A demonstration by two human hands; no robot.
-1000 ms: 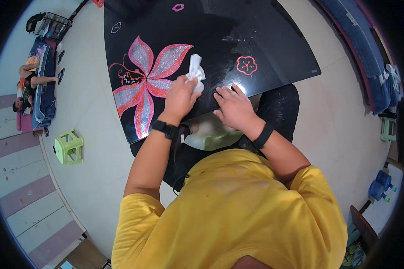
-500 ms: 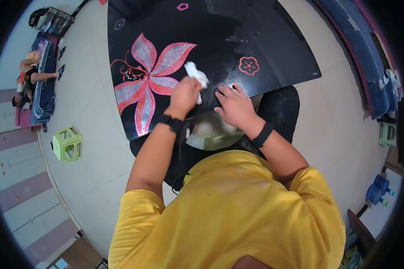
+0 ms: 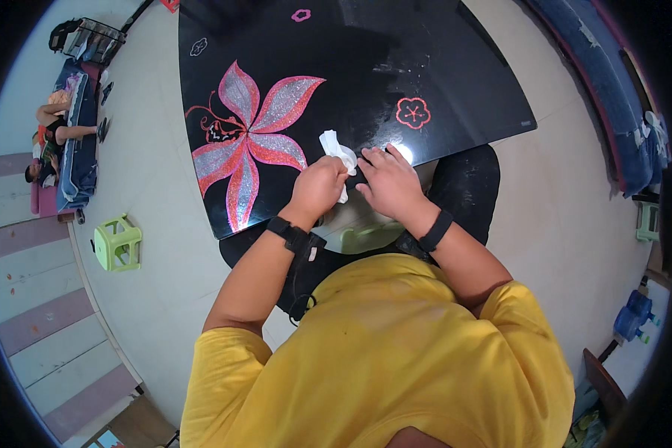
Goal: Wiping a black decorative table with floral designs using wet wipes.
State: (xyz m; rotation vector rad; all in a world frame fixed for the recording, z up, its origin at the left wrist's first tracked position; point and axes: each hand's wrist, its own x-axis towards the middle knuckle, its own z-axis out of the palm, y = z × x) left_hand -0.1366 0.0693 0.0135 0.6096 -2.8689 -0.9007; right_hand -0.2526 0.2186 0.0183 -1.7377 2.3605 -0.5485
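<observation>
My left hand (image 3: 319, 188) is closed around a crumpled white tissue (image 3: 339, 151), close to the near edge of a glossy black table (image 3: 276, 37). Parts of the tissue stick out above and below my fingers. Beside it, my right hand (image 3: 393, 183) rests with spread fingers on the table's edge, holding nothing. A large pink and silver glitter flower (image 3: 240, 138) decorates the tabletop to the left of my hands. Beyond my right hand is a small red flower outline (image 3: 413, 113). Whitish smears and specks mark the dark surface near it.
A green plastic stool (image 3: 117, 243) stands on the pale floor at the left. Farther left, a person (image 3: 52, 145) lies on a blue couch. Another blue couch (image 3: 605, 89) runs along the right side. Blue water bottles (image 3: 633, 316) are at the lower right.
My left hand has moved a little right and nearer to me with the tissue, closer to my right hand. My right hand has stayed nearly in place.
</observation>
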